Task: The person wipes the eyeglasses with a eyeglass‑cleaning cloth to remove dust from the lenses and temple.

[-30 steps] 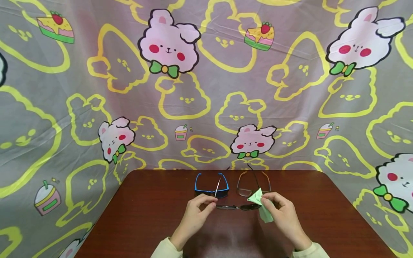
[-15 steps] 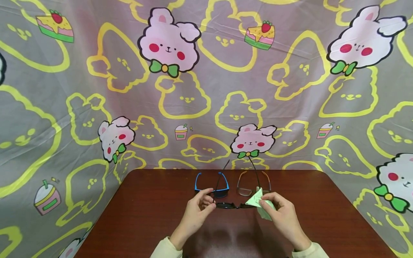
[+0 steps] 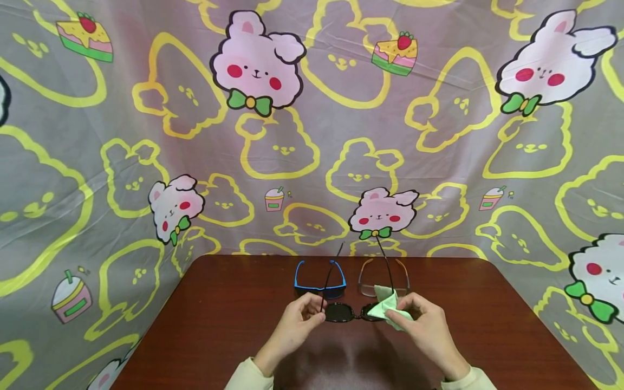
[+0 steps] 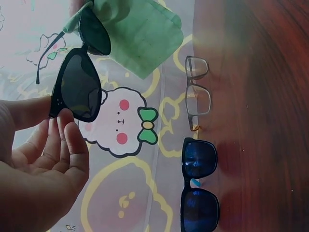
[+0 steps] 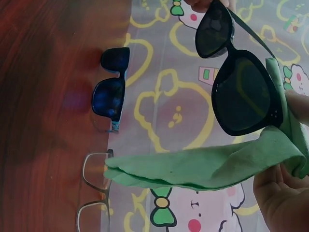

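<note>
Cream-coloured fabric sleeves (image 3: 251,376) at the near side, left and right, angled inward toward the middle. Grasping with the left hand (image 3: 297,325) the left hinge corner of the glossy black-framed sunglasses with dark rounded lenses (image 3: 339,312), thumb against fingertips, other fingers curled in. Grasping with the right hand (image 3: 429,327) the soft light-green folded cloth (image 5: 203,166), bunched against the right hinge corner, with 1 long fold trailing loose. Holding the sunglasses between the hands, up off the dark reddish-brown table (image 3: 219,319), both temples unfolded and pointing to the far side.

Probably wiping at the right end of the frame. To do this well, pinch only the frame on the left, away from both lenses; brace close to the right hinge so as not to bend the temple; gather in the trailing fold; put a layer of cloth between fingertips and lens; rub lightly, left wrist steady, only the right working.

Note, farther off on the left, blue-framed sunglasses with dark bluish lenses (image 5: 108,94); on the right, clear-lensed eyeglasses with thin greyish rims and orange-brown temple tips (image 4: 198,99). Farthest, hanging: grey fabric printed with yellow outlines and white rabbit heads (image 3: 312,97).
</note>
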A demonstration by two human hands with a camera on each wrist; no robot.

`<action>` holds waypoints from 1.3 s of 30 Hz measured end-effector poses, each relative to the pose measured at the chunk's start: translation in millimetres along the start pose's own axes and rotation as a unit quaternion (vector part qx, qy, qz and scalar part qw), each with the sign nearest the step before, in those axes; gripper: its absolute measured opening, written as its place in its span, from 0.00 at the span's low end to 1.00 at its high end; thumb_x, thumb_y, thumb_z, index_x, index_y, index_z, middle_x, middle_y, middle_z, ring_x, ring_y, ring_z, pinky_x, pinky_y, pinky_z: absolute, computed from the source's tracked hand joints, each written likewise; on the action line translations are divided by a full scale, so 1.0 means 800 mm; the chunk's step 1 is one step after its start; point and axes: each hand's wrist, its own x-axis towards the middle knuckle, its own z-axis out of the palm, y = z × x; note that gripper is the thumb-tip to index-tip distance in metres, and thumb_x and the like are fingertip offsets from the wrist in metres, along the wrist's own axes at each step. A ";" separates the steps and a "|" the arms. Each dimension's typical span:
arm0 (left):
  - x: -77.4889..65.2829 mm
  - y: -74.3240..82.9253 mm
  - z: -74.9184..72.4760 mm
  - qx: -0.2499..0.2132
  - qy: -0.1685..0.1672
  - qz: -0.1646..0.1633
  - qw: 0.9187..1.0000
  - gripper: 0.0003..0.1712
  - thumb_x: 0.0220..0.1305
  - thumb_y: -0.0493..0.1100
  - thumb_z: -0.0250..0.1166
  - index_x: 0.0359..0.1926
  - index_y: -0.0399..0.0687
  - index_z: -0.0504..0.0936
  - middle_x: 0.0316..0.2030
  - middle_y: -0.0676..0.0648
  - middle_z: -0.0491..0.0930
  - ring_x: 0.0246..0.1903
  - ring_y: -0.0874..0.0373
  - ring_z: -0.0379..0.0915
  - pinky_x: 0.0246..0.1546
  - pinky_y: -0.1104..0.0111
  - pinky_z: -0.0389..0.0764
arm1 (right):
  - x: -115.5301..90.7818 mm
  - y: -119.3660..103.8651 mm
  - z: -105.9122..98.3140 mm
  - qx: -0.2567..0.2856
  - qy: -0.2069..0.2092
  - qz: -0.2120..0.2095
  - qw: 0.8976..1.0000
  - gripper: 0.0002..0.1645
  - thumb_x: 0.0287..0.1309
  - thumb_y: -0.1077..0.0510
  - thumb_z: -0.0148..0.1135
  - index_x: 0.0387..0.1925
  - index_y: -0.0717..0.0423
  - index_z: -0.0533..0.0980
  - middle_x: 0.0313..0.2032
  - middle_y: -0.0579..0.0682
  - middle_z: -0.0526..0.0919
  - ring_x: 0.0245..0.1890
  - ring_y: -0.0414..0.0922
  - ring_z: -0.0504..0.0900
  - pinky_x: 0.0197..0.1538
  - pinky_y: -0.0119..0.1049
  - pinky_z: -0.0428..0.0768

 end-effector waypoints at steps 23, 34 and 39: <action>-0.009 0.039 0.003 0.012 0.005 -0.004 1.000 0.08 0.54 0.26 0.63 0.37 0.30 0.77 0.30 0.40 0.77 0.31 0.61 0.74 0.34 0.71 0.77 | -0.001 0.001 0.002 -0.119 0.015 0.041 0.992 0.14 0.43 0.55 0.76 0.24 0.50 0.74 0.23 0.40 0.79 0.26 0.36 0.77 0.32 0.30 0.74; -0.008 0.035 0.011 0.061 0.025 0.040 0.997 0.07 0.55 0.28 0.65 0.36 0.35 0.78 0.28 0.44 0.77 0.28 0.62 0.72 0.29 0.72 0.76 | 0.002 0.001 0.002 -0.171 0.010 0.051 0.984 0.11 0.45 0.55 0.73 0.25 0.52 0.77 0.22 0.41 0.79 0.26 0.38 0.75 0.30 0.32 0.72; -0.004 0.010 0.014 0.085 0.036 0.047 0.995 0.08 0.56 0.32 0.67 0.38 0.41 0.79 0.29 0.48 0.78 0.29 0.63 0.72 0.29 0.71 0.76 | 0.000 0.002 0.005 -0.172 0.038 -0.016 0.984 0.09 0.42 0.61 0.73 0.24 0.53 0.78 0.22 0.40 0.78 0.22 0.34 0.74 0.26 0.31 0.71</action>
